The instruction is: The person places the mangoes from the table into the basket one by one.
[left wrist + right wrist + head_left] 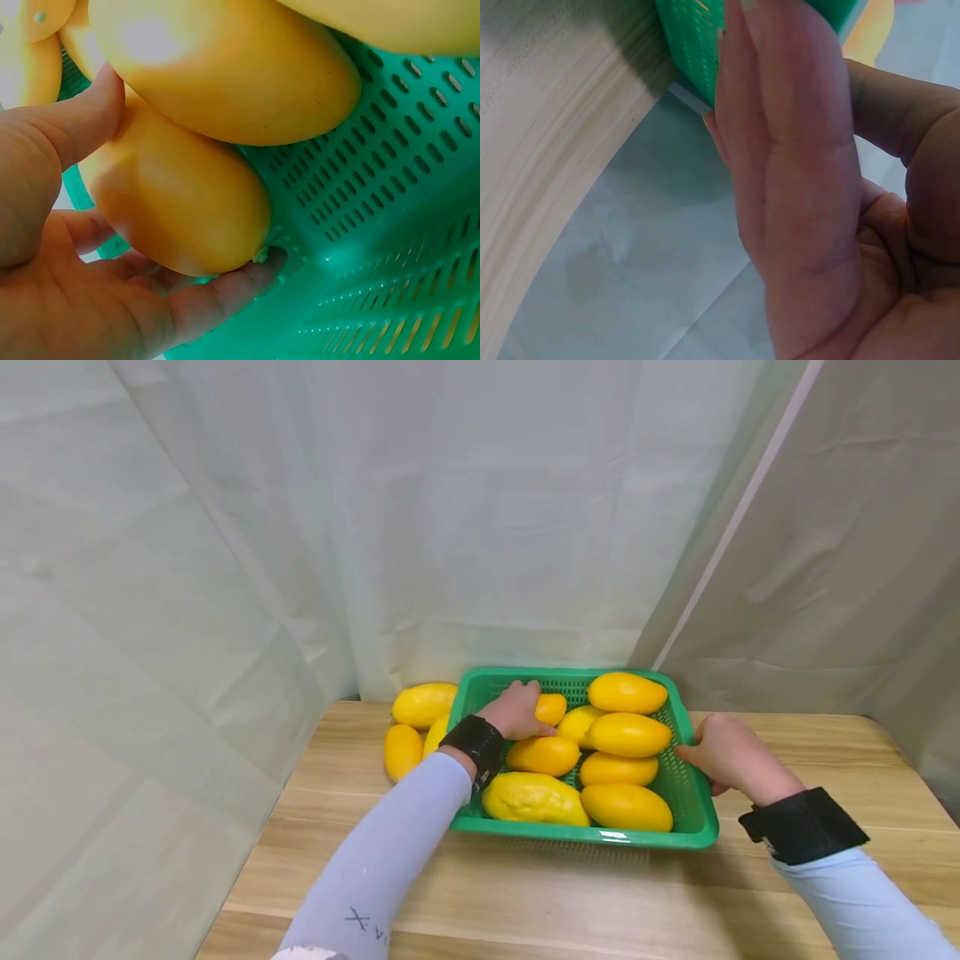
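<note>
A green plastic basket [570,833] holds several smooth yellow mangoes [628,734] and a lumpy yellow fruit [534,799] at its front left. My left hand [517,710] reaches into its back left part, around a mango [551,708]. In the left wrist view the thumb and fingers lie about that mango [187,202], with a fingertip by its stem end; another mango [232,75] rests above it. My right hand [738,758] grips the basket's right rim. Up close, the right wrist view shows its fingers [810,150] along the outer wall, thumb toward the rim.
Left of the basket, more yellow fruits [423,704] lie on the wooden table [525,893], partly hidden by the left arm and basket. A pale curtain [480,527] hangs right behind the table, with other sheets at both sides.
</note>
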`<act>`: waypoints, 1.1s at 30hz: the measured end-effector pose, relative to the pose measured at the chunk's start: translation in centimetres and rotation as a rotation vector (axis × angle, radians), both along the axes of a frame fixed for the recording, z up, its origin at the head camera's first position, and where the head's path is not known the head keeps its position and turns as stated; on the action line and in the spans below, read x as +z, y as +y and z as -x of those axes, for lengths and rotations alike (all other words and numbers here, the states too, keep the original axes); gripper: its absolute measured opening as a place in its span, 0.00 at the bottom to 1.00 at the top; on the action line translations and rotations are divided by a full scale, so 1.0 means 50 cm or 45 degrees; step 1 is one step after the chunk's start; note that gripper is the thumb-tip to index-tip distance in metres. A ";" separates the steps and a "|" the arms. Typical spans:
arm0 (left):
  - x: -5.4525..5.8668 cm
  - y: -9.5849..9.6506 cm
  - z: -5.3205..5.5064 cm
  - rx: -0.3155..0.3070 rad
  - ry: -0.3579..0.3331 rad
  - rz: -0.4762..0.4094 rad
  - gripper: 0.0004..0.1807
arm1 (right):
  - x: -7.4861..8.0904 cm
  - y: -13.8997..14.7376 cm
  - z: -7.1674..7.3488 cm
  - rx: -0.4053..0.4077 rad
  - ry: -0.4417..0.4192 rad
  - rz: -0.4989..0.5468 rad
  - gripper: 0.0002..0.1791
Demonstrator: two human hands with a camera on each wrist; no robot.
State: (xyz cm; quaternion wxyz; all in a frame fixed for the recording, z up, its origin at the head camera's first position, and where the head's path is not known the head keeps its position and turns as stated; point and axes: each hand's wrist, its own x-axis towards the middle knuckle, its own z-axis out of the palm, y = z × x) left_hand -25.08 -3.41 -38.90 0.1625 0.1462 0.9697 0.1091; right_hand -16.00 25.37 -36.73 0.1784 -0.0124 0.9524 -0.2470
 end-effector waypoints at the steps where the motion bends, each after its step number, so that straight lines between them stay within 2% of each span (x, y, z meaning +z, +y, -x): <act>1: 0.000 0.001 -0.001 0.006 0.007 0.005 0.46 | 0.000 0.000 0.000 -0.001 -0.002 -0.001 0.16; 6: -0.001 0.005 -0.006 0.039 0.025 0.007 0.44 | 0.000 -0.003 -0.003 -0.005 -0.010 -0.011 0.17; 10: 0.002 0.007 -0.010 0.054 0.025 -0.009 0.39 | 0.000 -0.004 -0.001 -0.006 -0.005 -0.011 0.16; 15: 0.001 0.008 -0.009 0.052 0.025 -0.003 0.33 | -0.001 -0.004 -0.001 -0.010 -0.012 -0.011 0.16; 21: 0.005 0.007 -0.008 0.021 0.044 -0.014 0.33 | 0.001 -0.002 -0.001 -0.009 -0.015 -0.011 0.17; 26: 0.025 -0.005 -0.006 -0.007 0.046 -0.095 0.36 | -0.001 -0.001 -0.001 -0.008 -0.018 -0.012 0.17; 33: 0.074 -0.050 -0.010 -0.040 0.100 -0.289 0.38 | -0.003 0.000 0.002 -0.005 -0.022 -0.016 0.16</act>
